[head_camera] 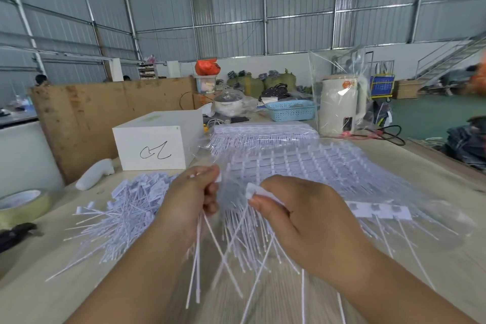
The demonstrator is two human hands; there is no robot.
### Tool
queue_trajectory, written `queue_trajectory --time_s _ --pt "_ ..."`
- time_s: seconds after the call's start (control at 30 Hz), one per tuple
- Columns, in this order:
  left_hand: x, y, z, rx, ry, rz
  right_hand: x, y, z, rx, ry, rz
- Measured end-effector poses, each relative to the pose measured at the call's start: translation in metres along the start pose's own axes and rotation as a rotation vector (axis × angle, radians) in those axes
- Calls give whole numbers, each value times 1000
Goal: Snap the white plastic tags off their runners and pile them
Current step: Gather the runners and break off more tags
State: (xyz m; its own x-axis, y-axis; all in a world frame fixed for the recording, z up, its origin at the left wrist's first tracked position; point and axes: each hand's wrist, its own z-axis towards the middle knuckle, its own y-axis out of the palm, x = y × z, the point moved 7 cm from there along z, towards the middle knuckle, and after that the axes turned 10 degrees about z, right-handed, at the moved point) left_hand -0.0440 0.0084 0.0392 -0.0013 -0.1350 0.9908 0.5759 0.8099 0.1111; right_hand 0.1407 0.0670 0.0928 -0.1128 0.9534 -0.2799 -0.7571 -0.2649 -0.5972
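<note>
Pinching blurred white tags between curled fingers, the left hand (pixel 196 192) and right hand (pixel 292 208) seem mid-snap above the desk (pixel 434 258); next, drop them onto the loose pile (pixel 123 216) at left.

1. The white plastic tags (pixel 118 213) in the loose pile look matt and smooth, with thin stiff tails.
2. The sheets of unsnapped tags (pixel 310 163) are the same white plastic, some under glossy clear film.
3. The table (pixel 434 258) is pale wood with a smooth, dull finish.
4. The white box (pixel 152 147) looks like matt card.
5. The board (pixel 86 118) behind it is rough, stained brown wood.
6. The basket (pixel 290 110) is blue perforated plastic.
7. The walls (pixel 236 21) are ribbed grey metal sheet.
</note>
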Motion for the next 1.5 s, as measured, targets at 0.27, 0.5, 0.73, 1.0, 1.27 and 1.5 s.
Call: queue_trajectory --time_s 0.27,0.5,0.73,1.0,1.27,1.5 --pt "21 53 -41 -399 235 218 28 11 -5 -85 166 156" --pt "22 66 -58 -662 392 354 45 21 -10 -189 211 232" --pt "22 62 -56 -721 361 352 53 25 -12 -187 266 311" --pt "30 45 -41 -532 422 338 53 17 -12 -142 359 238" --pt "18 48 -43 -704 317 376 61 21 -11 -262 311 253" --pt "14 54 -44 -669 315 401 60 24 -11 -248 266 205"
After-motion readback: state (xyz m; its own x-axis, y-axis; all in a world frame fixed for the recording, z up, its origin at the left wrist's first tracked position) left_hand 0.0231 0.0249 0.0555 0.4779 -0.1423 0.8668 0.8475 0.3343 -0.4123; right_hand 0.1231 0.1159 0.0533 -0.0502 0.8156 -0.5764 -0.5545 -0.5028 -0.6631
